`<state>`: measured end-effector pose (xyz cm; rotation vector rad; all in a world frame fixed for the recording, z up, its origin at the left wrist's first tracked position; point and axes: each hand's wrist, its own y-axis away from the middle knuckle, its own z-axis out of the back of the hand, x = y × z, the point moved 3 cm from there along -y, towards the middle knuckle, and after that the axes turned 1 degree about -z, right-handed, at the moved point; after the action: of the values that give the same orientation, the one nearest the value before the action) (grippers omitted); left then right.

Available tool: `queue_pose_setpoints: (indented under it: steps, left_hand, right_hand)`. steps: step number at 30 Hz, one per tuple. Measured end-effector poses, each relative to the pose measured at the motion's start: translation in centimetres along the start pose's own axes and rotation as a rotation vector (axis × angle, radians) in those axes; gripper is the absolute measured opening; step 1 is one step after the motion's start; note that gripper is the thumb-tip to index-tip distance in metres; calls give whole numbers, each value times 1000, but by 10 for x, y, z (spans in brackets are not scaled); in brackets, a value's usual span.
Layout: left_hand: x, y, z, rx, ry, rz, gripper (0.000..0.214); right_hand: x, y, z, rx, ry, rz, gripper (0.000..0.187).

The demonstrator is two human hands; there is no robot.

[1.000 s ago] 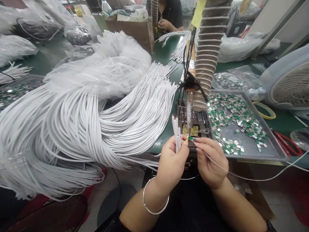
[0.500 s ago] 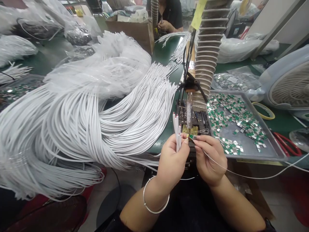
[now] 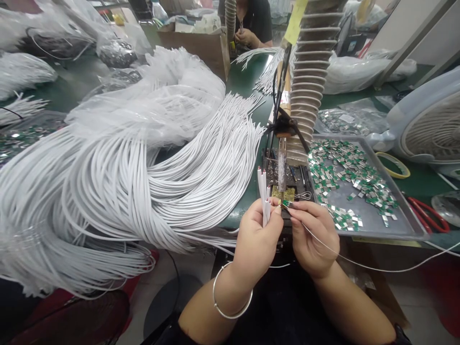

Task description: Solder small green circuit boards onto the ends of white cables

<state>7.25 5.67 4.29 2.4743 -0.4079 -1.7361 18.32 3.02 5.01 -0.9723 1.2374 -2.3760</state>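
Pinching a tiny green chip board (image 3: 285,203) at its fingertips, the right hand (image 3: 312,237) also has a thin grey wire (image 3: 359,264) running out from it. The left hand (image 3: 257,239) is closed round a few white cable ends (image 3: 263,194), right beside the chip. Keeping both hands steady and close together would help, I think, just below the hanging metal solder iron (image 3: 282,167). Near it a grey metal tray (image 3: 406,225) holds more green chips.

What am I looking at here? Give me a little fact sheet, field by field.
Left hand: grips white cable ends, upright
Right hand: pinches small green board; thin wire trails off right
Ahead: soldering iron, tip down
Right: tray of green parts, fan
Left: heap of white cables
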Motion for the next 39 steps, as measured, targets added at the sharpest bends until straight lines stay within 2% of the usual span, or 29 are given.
queue_pose_setpoints:
  steps: [17, 22, 31, 39]
  left_hand:
    - [8, 0, 5, -9, -51, 4, 13]
    - [13, 0, 10, 31, -63, 11, 11]
    - [15, 2, 18, 99, -131, -3, 13]
    - [8, 4, 21, 178, -254, 34, 18]
  right_hand:
    - [0, 5, 1, 15, -38, -35, 28]
    - [-3, 9, 3, 12, -107, -85, 31]
    - [-8, 8, 1, 223, -36, -98, 20]
    - [-9, 15, -1, 215, -76, -37, 21]
